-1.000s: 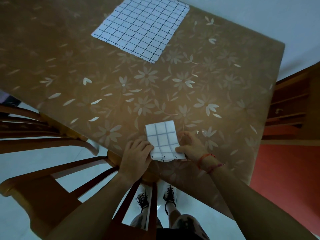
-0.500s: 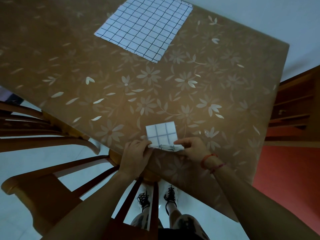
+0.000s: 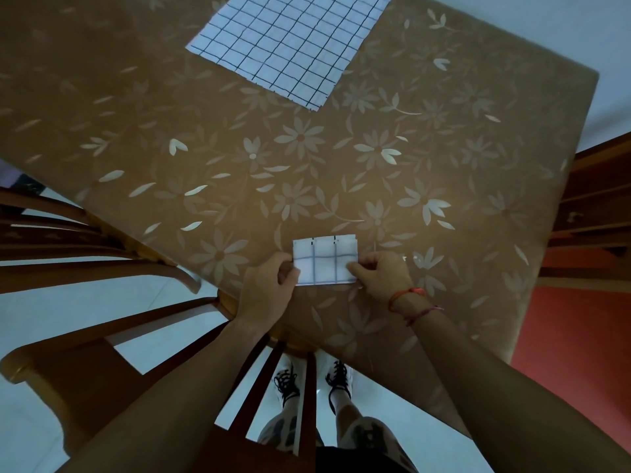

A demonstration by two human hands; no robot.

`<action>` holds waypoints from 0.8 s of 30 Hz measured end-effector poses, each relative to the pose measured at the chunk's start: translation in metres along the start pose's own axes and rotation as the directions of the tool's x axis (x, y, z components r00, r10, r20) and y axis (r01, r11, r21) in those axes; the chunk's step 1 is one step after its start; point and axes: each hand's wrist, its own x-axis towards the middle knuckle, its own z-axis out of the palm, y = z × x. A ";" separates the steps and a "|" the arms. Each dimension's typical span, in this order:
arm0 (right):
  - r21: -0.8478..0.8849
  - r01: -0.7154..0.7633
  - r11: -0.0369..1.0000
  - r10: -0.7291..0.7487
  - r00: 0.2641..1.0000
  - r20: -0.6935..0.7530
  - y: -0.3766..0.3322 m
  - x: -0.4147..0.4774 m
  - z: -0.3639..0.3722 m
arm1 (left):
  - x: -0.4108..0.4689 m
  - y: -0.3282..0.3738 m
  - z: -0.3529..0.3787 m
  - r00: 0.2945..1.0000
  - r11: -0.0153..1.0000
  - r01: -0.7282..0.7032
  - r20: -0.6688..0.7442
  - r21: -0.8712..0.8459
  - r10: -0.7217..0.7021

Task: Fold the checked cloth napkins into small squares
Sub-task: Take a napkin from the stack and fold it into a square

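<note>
**Pinching the folded napkin at both short ends, near table edge**

Folded napkin [image 3: 325, 261] lies flat on the table [image 3: 478, 186], just in from the near edge, directly ahead of the person. Long axis runs left-right, three checks wide by about two deep, so not yet square. Judgement: one more fold across the long axis looks needed.

Left hand [image 3: 268, 290] grips the left end, right hand [image 3: 380, 276] the right end; fingers of both pressed together on the cloth edge, thumbs on top. Both hands equally near, each at its own end; the bundle sits between them.

Second napkin [image 3: 290, 46] lies unfolded and flat at the far side, well apart from both hands, its far part cut off by the frame top.

Hidden: fingertips under the cloth, layer count, whether the lower edges line up. The top edge shows small offsets. Lighting is dim, so fine creases are unreadable.
</note>
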 end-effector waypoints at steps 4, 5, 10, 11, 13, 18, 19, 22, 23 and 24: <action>-0.044 -0.027 0.999 0.027 1.000 0.000 -0.002 0.004 0.001 | 0.006 -0.008 0.002 0.997 0.997 -0.070 -0.014 0.025 0.070; -0.061 -0.034 0.998 0.034 0.999 -0.002 -0.003 0.004 0.001 | 0.006 -0.009 0.002 0.990 0.988 -0.134 -0.024 0.076 0.136; -0.107 -0.045 0.993 0.043 0.999 -0.020 -0.007 0.006 0.002 | -0.004 -0.012 0.004 0.877 0.812 -0.465 0.056 0.353 0.478; -0.113 -0.047 0.992 0.044 0.999 -0.025 -0.007 0.006 0.002 | -0.005 -0.011 0.005 0.862 0.784 -0.495 0.099 0.374 0.497; -0.126 -0.049 0.991 0.046 0.999 -0.026 -0.007 0.007 0.004 | -0.004 -0.011 0.008 0.851 0.744 -0.521 0.187 0.418 0.490; -0.104 -0.030 0.994 0.022 0.997 -0.078 -0.009 0.006 0.002 | 0.003 -0.011 0.012 0.886 0.741 -0.463 0.286 0.486 0.365; -0.097 -0.034 0.995 0.024 0.994 -0.109 -0.010 0.003 0.000 | 0.004 -0.011 0.012 0.889 0.743 -0.455 0.289 0.490 0.354; -0.126 -0.005 0.992 -0.026 0.970 -0.241 -0.018 -0.005 -0.004 | 0.008 -0.008 0.012 0.893 0.751 -0.448 0.280 0.485 0.352; -0.154 0.041 0.987 -0.085 0.953 -0.291 -0.020 -0.007 -0.004 | 0.009 -0.008 0.011 0.895 0.752 -0.444 0.273 0.487 0.352; -0.190 0.106 0.976 -0.165 0.931 -0.327 -0.023 -0.007 -0.002 | 0.010 -0.008 0.011 0.899 0.753 -0.437 0.268 0.492 0.347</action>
